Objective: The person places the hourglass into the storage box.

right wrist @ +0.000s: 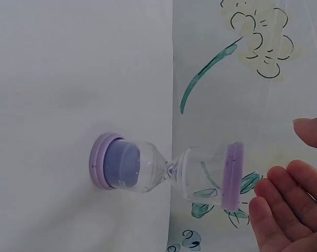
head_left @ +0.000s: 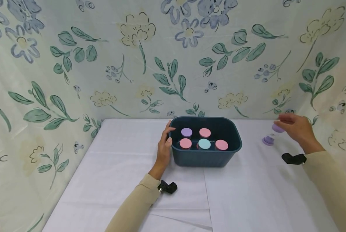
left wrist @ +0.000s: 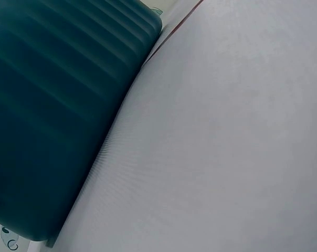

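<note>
Hourglass [right wrist: 169,170] with purple caps stands on the white table [head_left: 126,180] at about 3 o'clock from the bin — the right hand [head_left: 296,129] hovers just beside its top cap, fingers [right wrist: 284,202] loose and apart, gripping nothing. At 9 o'clock of the dark teal bin [head_left: 204,158] the left hand [head_left: 164,146] lies against its wall, fingers straight. Inside stand five capped timers — pink, blue, purple. Beyond hangs a flowered cloth [head_left: 173,58].

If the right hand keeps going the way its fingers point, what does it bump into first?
Most likely the purple-capped glass hourglass: the right hand points at its top cap, with open fingertips just short of it.
</note>
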`<state>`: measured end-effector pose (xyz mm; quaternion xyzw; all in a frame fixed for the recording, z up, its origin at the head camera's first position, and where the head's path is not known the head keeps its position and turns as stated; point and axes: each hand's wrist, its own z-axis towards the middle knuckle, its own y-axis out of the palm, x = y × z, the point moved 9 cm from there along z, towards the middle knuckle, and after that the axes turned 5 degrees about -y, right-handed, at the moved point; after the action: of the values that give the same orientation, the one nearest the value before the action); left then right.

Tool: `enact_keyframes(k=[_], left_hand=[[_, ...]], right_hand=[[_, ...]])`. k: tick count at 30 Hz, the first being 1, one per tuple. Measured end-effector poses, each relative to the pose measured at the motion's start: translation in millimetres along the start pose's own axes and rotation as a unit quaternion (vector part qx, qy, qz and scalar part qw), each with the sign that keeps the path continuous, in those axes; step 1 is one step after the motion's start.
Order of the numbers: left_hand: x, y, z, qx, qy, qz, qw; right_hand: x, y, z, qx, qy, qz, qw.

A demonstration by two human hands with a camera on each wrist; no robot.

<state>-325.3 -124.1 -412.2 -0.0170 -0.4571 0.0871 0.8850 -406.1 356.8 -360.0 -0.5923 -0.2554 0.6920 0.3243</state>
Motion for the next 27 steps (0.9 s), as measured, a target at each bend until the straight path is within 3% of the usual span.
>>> enact_keyframes(k=[8, 21, 27], left_hand=[[-1.3, 0.5, -0.5, 0.0, -0.003, 0.001, 1.0], [-2.8, 0.0, -0.7, 0.0, -0.013, 0.008, 0.9999], [-2.4, 0.5, -0.8, 0.0, -0.012, 0.008, 0.9999]], right_hand=[[9, 3.0, 3, 0.003, 0.004, -0.005, 1.0], [33, 12.4, -3, -0.014, 0.071, 0.026, 0.997], [39, 15.8, -6, -0.022, 0.065, 0.024, 0.997]])
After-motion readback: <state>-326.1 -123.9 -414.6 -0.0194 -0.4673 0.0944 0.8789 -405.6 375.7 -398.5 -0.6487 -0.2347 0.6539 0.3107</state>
